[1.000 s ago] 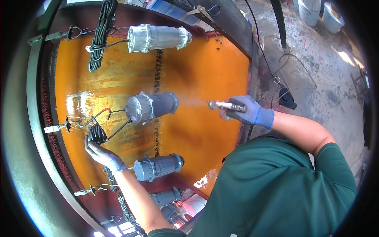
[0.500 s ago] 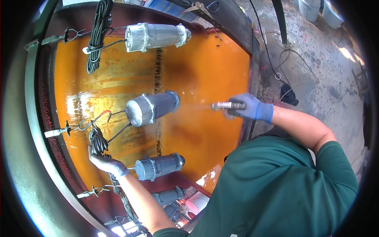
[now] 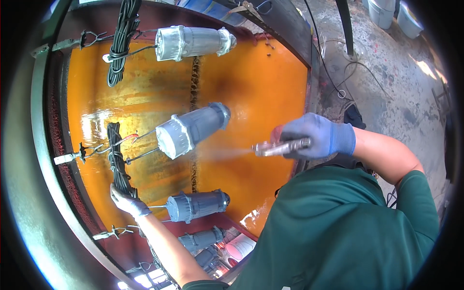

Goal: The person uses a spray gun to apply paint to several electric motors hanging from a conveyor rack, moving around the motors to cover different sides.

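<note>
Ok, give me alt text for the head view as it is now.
A gloved right hand points a spray gun, sending mist toward a tilted grey cylindrical unit, while the gloved left hand touches a black cable bundle. Behind them is a glossy orange panel.

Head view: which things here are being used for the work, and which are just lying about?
Seemingly in use:
- spray gun, in the right hand
- grey cylindrical housing beside the mist
- black cable bundle, at the left hand

Seemingly just lying about:
- dark cloth-like heap
- grey buckets
- pinkish bucket
</note>
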{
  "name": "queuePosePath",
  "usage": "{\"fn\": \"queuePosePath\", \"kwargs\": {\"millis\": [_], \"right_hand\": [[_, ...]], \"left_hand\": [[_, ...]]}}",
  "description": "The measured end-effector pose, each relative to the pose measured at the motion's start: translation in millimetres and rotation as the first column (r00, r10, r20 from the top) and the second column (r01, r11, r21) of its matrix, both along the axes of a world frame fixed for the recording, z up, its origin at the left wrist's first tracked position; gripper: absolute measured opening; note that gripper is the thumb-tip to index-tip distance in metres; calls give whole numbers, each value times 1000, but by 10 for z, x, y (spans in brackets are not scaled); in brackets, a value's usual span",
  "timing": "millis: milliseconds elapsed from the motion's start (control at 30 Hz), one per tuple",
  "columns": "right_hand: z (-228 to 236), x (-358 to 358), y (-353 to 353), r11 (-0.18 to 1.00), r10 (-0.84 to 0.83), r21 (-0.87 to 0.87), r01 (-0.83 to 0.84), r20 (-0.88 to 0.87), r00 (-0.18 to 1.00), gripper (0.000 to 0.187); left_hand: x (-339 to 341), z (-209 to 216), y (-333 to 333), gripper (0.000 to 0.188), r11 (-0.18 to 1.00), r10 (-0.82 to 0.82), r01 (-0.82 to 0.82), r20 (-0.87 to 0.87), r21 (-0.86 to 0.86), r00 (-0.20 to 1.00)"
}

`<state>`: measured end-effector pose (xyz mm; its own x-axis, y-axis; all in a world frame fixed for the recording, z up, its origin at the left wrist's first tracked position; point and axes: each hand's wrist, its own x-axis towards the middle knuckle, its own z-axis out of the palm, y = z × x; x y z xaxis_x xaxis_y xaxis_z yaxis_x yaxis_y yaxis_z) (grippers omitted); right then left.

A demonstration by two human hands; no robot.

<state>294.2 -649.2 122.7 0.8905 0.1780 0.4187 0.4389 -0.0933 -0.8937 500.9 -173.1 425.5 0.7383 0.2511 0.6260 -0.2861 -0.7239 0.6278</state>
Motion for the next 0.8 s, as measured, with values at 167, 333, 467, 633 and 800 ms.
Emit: {"fn": "queuePosePath", "kwargs": {"millis": [167, 333, 467, 633, 800], "right_hand": [[39, -3, 15, 979, -190, 82, 186, 50, 980, 24], [71, -162, -9, 994, -109, -9, 111, 128, 986, 25], [-79, -114, -32, 955, -295, 48, 293, 28, 955, 24], [-73, -206, -40, 994, -35, -108, 28, -61, 998, 22], [-267, -31, 52, 965, -214, 87, 246, -277, 937, 24]], "left_hand": [[32, -78, 57, 55, 991, -8, 0, 61, 134, 998], [74, -130, 146, 53, 996, -23, 15, 85, 86, 996], [85, -96, 129, 56, 997, -12, 10, 36, 71, 999], [132, -134, 276, 56, 996, 2, -6, 53, 84, 999], [186, -122, 340, 56, 995, -14, 11, 39, 99, 999]]}}
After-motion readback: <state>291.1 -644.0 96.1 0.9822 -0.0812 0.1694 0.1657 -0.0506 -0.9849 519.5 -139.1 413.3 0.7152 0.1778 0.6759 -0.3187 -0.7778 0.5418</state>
